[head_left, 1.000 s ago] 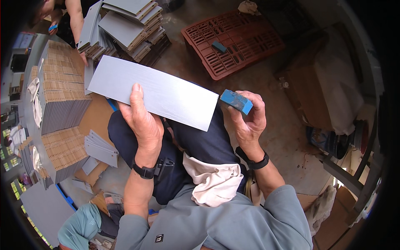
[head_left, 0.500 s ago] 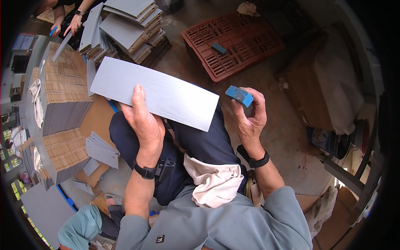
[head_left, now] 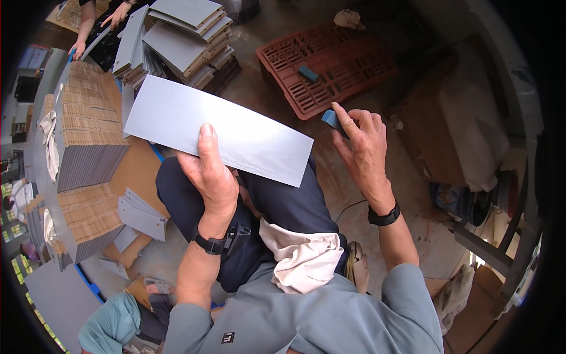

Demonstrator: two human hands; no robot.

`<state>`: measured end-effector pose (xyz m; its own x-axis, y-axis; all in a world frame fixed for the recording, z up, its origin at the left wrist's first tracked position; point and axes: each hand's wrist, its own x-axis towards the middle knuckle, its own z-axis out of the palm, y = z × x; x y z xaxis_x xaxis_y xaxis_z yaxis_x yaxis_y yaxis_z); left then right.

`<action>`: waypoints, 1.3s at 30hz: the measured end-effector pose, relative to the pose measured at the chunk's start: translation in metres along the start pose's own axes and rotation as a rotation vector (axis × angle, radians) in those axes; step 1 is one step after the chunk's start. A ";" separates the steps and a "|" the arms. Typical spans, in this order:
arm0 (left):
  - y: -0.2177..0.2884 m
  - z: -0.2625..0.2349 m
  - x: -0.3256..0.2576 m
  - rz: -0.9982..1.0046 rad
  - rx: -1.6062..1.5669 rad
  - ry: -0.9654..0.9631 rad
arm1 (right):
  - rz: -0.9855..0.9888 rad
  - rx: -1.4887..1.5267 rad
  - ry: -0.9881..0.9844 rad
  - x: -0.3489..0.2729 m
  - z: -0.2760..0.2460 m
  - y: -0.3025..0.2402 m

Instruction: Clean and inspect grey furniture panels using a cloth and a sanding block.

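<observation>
A long, flat grey board [head_left: 259, 144] lies tilted over my knees. My left hand [head_left: 212, 177] grips its near edge, thumb on the upper face and the other fingers hidden beneath. Just beyond the board's right end, my right hand [head_left: 365, 147] pinches a small blue sanding block [head_left: 332, 120] between thumb and fingers. The block is held up in the air, apart from the board, and partly covered by the fingers. A white cloth [head_left: 303, 253] is bunched on my lap.
A red-brown slatted plastic crate [head_left: 277, 71] carries another blue block [head_left: 308, 74] and a crumpled cloth [head_left: 349, 19]. Grey boards [head_left: 177, 44] are piled at the far left, near a co-worker's hands [head_left: 117, 15]. Board stacks [head_left: 91, 159] stand at left; a large carton [head_left: 433, 112] at right.
My right hand has turned over so its back shows, shifting slightly right, with the blue block still in it. The board has barely moved. The co-worker's hand with a blue block has lowered toward the stack.
</observation>
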<state>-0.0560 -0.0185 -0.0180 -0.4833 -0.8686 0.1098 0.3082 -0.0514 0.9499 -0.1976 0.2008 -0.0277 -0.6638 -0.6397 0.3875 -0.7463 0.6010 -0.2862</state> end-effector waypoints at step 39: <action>0.008 -0.003 0.025 -0.348 -0.746 -0.140 | 0.079 1.429 -0.800 0.084 -0.009 -0.027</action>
<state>-0.0628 -0.0419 -0.0085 -0.7336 -0.6758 -0.0720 0.5602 -0.6612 0.4990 -0.2329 0.1352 0.0204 -0.2165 -0.9744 -0.0613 0.1531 0.0281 -0.9878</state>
